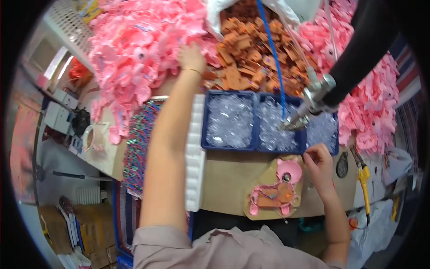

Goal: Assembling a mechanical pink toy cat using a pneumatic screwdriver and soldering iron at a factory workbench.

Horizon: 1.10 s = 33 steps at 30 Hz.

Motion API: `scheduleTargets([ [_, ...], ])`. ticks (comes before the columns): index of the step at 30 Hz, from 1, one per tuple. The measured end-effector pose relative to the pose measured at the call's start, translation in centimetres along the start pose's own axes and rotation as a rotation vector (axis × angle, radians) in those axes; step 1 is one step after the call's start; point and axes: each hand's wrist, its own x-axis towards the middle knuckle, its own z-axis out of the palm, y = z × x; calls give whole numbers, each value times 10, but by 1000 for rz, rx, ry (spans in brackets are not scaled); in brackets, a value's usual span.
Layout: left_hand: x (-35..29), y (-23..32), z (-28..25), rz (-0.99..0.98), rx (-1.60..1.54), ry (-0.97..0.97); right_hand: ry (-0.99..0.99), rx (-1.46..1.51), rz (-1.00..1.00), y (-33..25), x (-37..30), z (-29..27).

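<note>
My left hand [192, 59] reaches far forward to the edge of a big heap of pink plastic toy shells [148, 49]. Its fingertips blend into the shells, so their grip does not show. Closer in, my right hand [319, 165] is raised at the front edge of the right blue tray [335, 148]. Its fingers are curled in a pinch; anything between them is too small to make out. Left of it, a pink animal-shaped toy shell [289, 167] lies on a tan holder [251, 197], with an orange-brown box part [268, 197] and thin wires inside.
Blue trays of clear plastic pieces [230, 121] stand mid-table, before a pile of orange-brown parts [251, 58]. A jointed metal tool [309, 105] with a blue hose hangs above them. Colourful wires [141, 148] lie left, beside white foam [195, 179]. A yellow-handled soldering iron [363, 179] is right.
</note>
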Motion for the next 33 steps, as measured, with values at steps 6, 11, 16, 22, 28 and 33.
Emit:
scheduleTargets([
  [6, -27, -19, -60, 373, 236, -360, 28, 183, 175, 18, -28, -27],
  [11, -45, -59, -94, 247, 186, -307, -131, 468, 454, -16, -64, -40],
  [16, -95, -96, -81, 79, -641, -249, -186, -33, 233, -25, -112, -27],
  [22, -130, -97, -121, -262, -1456, -210, -222, -587, -51, -29, -111, -10],
  [28, -139, -96, -187, -374, -2047, -265, -253, -198, 145, -26, -96, -27],
  [33, -273, -45, -258, 155, -1070, -66, -225, 442, 249, -52, -77, -31],
])
